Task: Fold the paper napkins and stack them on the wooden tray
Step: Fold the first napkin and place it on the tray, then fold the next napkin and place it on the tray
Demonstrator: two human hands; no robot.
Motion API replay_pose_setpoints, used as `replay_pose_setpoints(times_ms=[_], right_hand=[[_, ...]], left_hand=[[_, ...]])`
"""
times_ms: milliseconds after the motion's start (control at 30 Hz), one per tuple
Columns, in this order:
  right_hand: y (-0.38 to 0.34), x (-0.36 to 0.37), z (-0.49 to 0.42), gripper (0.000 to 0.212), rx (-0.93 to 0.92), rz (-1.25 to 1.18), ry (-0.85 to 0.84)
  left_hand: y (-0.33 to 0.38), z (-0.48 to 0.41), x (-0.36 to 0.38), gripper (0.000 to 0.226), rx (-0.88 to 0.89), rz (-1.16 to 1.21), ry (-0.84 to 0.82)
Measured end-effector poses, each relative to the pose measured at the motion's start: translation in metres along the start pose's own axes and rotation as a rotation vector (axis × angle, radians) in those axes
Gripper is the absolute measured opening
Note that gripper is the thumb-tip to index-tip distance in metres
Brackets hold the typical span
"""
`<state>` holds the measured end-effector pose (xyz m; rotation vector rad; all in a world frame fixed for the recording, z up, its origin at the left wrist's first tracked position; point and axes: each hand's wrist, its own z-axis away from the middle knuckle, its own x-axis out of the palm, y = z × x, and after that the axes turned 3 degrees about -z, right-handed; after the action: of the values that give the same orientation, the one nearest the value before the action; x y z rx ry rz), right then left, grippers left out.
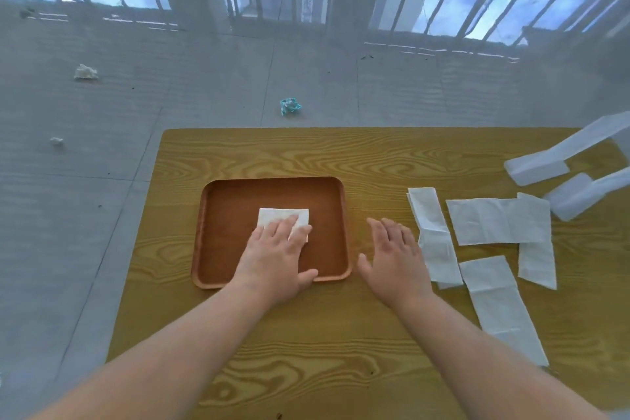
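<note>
A brown wooden tray (pixel 221 201) lies on the wooden table (pixel 306 334). A folded white napkin (pixel 272 215) rests in the tray's middle. My left hand (pixel 276 259) lies flat on the napkin's near part, fingers spread, pressing on it. My right hand (pixel 395 256) hovers open over the table just right of the tray, holding nothing. Several unfolded white napkins (pixel 491 222) lie spread on the table to the right of that hand, some overlapping, one long piece (pixel 501 307) reaching toward the near right.
White tissue packs (pixel 538 169) with paper trailing sit at the table's far right corner. Crumpled paper bits (pixel 289 106) lie on the grey floor beyond the table, another (pixel 85 72) at far left. Barred windows line the back.
</note>
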<state>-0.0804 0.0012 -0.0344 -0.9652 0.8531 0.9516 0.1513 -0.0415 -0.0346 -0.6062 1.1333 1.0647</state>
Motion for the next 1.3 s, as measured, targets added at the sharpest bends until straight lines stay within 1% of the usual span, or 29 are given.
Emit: replay_pose_setpoints(times_ms=[67, 167, 200, 267, 367, 433, 500, 567, 633, 700, 800, 867, 967, 1100, 1200, 1300], right_hand=[[0.037, 0.0, 0.005, 0.079, 0.075, 0.046, -0.037], [0.069, 0.001, 0.01, 0.079, 0.138, 0.037, -0.062], [0.075, 0.002, 0.013, 0.078, 0.123, 0.013, -0.053], [0.081, 0.004, 0.021, 0.073, 0.017, -0.045, -0.031], [0.07, 0.005, 0.035, 0.07, -0.117, -0.239, -0.075], [0.065, 0.006, 0.043, 0.068, -0.147, -0.361, -0.069], [0.067, 0.004, 0.046, 0.064, -0.169, -0.415, -0.042], [0.077, 0.0, 0.047, 0.058, -0.18, -0.414, 0.0], [0.089, -0.003, 0.049, 0.053, -0.162, -0.386, 0.027], [0.096, -0.006, 0.052, 0.052, -0.142, -0.389, 0.023], [0.101, -0.008, 0.055, 0.047, -0.159, -0.426, -0.009], [0.103, -0.009, 0.055, 0.041, -0.171, -0.441, 0.006], [0.111, -0.011, 0.054, 0.038, -0.162, -0.434, 0.068], [0.123, -0.019, 0.046, 0.043, -0.103, -0.416, 0.092], [0.127, -0.033, 0.035, 0.056, -0.091, -0.447, 0.103], [0.124, -0.049, 0.021, 0.068, -0.078, -0.502, 0.037]], left_hand=[[0.027, -0.013, -0.001, 0.089, 0.105, -0.042, 0.003], [0.065, -0.029, 0.0, 0.087, 0.185, -0.036, 0.018], [0.079, -0.033, 0.001, 0.086, 0.211, -0.036, 0.004], [0.103, -0.039, 0.005, 0.083, 0.276, -0.056, -0.029], [0.123, -0.049, 0.01, 0.074, 0.352, -0.069, -0.016], [0.128, -0.057, 0.012, 0.066, 0.339, -0.04, 0.027], [0.128, -0.064, 0.013, 0.061, 0.306, -0.028, 0.038], [0.128, -0.069, 0.014, 0.062, 0.294, -0.054, 0.048], [0.129, -0.071, 0.013, 0.063, 0.284, -0.067, 0.096], [0.132, -0.074, 0.011, 0.065, 0.281, -0.057, 0.145], [0.143, -0.079, 0.01, 0.064, 0.316, -0.038, 0.126], [0.152, -0.082, 0.012, 0.055, 0.341, -0.083, 0.11], [0.16, -0.083, 0.014, 0.038, 0.306, -0.109, 0.129], [0.166, -0.082, 0.012, 0.026, 0.303, -0.084, 0.186], [0.167, -0.081, -0.001, 0.022, 0.326, 0.105, 0.225], [0.167, -0.078, -0.018, 0.02, 0.359, 0.222, 0.215]])
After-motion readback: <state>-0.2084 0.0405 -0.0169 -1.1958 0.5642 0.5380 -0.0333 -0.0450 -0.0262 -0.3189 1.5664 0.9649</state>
